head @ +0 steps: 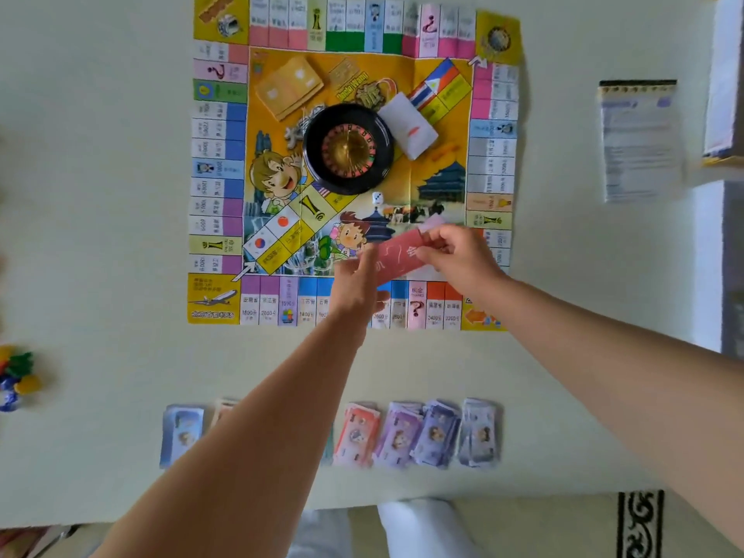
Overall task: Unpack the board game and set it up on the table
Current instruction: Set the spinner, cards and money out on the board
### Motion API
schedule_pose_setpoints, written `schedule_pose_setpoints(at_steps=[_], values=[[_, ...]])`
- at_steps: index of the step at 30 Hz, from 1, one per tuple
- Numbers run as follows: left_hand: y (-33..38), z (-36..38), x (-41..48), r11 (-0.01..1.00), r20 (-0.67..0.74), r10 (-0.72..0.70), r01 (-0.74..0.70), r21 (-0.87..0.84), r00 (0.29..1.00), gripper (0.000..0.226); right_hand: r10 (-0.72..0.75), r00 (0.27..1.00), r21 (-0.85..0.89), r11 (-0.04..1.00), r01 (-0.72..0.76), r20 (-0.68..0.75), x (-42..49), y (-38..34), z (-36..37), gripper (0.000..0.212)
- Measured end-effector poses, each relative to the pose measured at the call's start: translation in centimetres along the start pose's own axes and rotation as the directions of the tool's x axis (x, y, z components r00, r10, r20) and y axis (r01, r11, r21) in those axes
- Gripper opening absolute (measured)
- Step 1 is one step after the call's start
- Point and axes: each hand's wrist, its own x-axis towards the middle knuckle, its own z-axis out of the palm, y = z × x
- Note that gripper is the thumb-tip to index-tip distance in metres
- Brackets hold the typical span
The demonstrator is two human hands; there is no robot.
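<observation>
The paper game board (217,163) lies unfolded flat on the pale table. On its middle stand a black roulette wheel (348,149), a yellow card stack (288,88), a white card stack (408,124) and a white die (377,198). Over the board's near edge, both hands hold a stack of red cards (396,255). My right hand (459,255) pinches its right end. My left hand (356,283) grips its left end. A pink card (432,223) peeks out behind the red stack.
Several piles of paper money (418,432) lie in a row near the table's front edge. Coloured plastic pieces (16,376) sit at the far left. A printed sheet (640,138) lies right of the board, with a box edge (724,82) beyond it.
</observation>
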Motion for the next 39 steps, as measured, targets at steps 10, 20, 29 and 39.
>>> schedule_pose_setpoints(at_steps=[10, 20, 29, 39], values=[[-0.7, 3.3, 1.4, 0.281, 0.323, 0.506, -0.507, 0.815, 0.800, 0.046, -0.018, 0.997, -0.275, 0.962, -0.004, -0.078, 4.9, 2.7, -3.2, 0.016], [-1.3, 3.8, 1.7, 0.192, 0.346, 0.512, -0.497, 0.846, 0.787, 0.053, -0.403, 0.912, -0.463, 0.825, 0.323, -0.082, 1.8, 3.2, -0.7, 0.023], [-0.8, 2.4, 1.7, 0.364, 0.374, 0.399, -0.520, 0.773, 0.837, 0.051, -0.288, 0.956, -0.559, 0.803, 0.206, -0.061, 0.3, 2.5, 1.4, 0.034], [-7.3, -8.9, -2.0, 0.715, -0.019, 0.459, -0.357, 0.601, 0.888, 0.028, -0.384, 0.910, -0.358, 0.836, 0.415, 0.157, -5.3, -2.1, 9.0, 0.026]])
